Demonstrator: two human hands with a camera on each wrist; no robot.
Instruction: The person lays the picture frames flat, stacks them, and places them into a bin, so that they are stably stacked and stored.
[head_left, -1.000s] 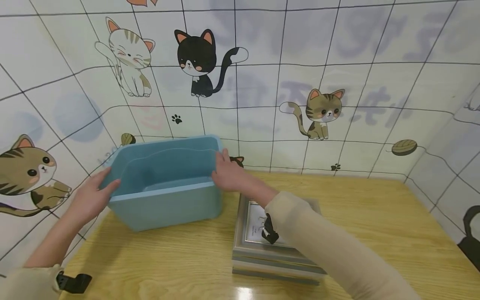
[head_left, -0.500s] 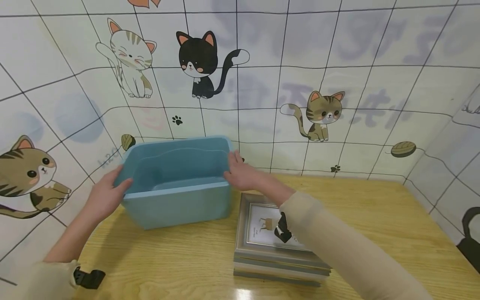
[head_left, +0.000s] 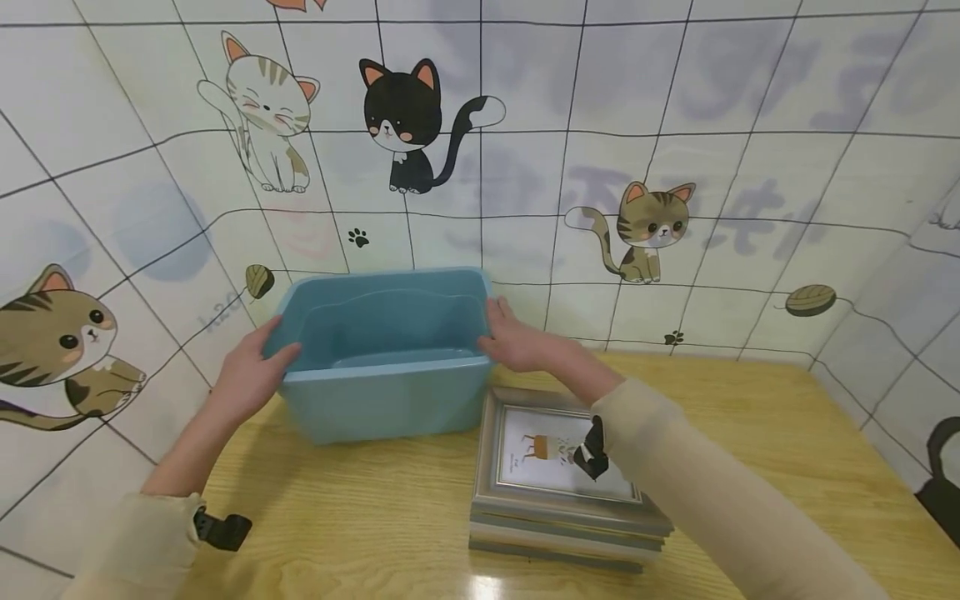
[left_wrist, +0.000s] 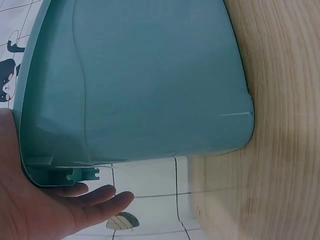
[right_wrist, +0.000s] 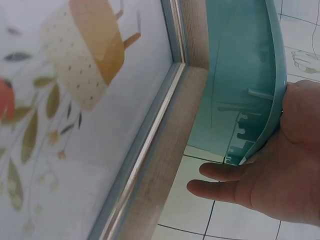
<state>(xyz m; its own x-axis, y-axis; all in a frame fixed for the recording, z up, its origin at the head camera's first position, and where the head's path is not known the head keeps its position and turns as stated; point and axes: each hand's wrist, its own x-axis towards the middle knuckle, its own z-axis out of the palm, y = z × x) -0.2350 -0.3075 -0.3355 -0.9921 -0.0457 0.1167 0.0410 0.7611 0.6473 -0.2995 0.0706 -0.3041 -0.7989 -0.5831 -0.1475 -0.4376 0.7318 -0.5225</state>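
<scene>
A light-blue plastic storage bin (head_left: 386,406) stands on the wooden table at the back left, its open top tilted toward me. At its left end, my left hand (head_left: 250,373) grips the rim, thumb over the edge and fingers outside, under the lip in the left wrist view. My right hand (head_left: 521,340) holds the opposite end the same way; two of its fingers (right_wrist: 220,192) reach out below the rim in the right wrist view. Under my right forearm lies a stack of silver-brown picture frames (head_left: 551,504), the top one with a printed plant-and-basket-like picture, partly hidden by the sleeve.
The wood-grain table (head_left: 352,533) is backed by a white tiled-pattern wall covering (head_left: 540,67) with cartoon cats. Walls close in at left and right. A dark object with a loop (head_left: 941,479) sits at the right edge of the head view.
Both hands have shifted the bin to the right along the table, bringing it close to the stack of picture frames. The stack has stayed nearly in place.
</scene>
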